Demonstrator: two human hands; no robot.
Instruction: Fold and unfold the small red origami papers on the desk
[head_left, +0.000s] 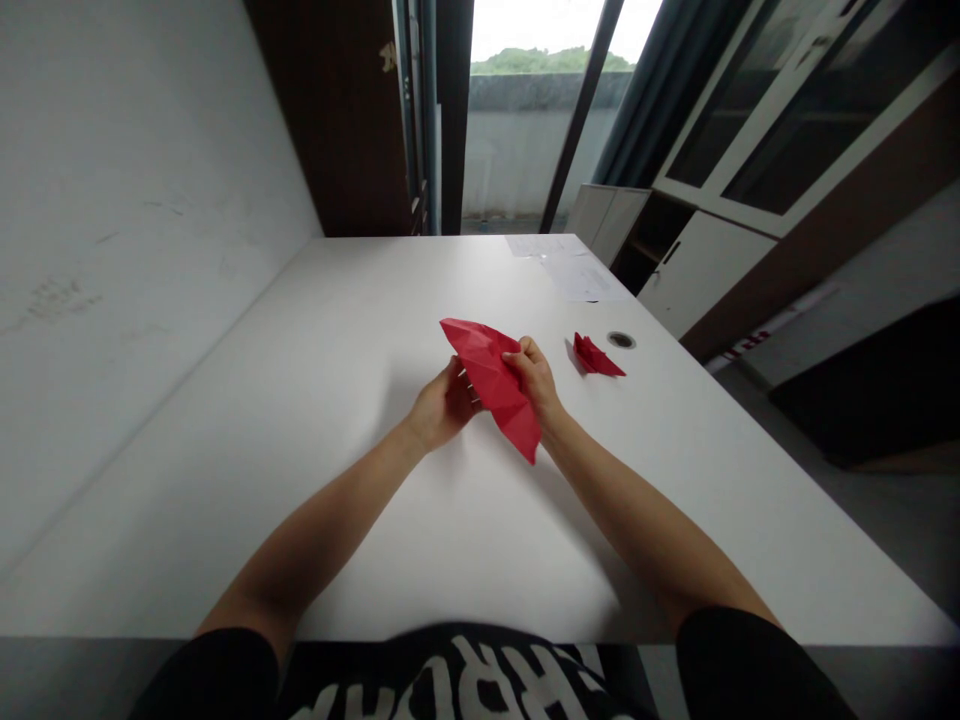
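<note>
I'm working at the white worktop [247, 400], printed papers [577, 275] lying at 12 o'clock, a small folded red paper piece [596, 356] at 2. I'm holding creased red paper [495, 380] centrally, right hand [534, 380] fingers [521, 352] pinching it; left hand [444, 405] fingers hidden, can't tell. Shirt lettering unreadable.

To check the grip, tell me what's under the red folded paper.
The left hand sits under the red folded paper, its fingers covered; the white table lies below.
</note>
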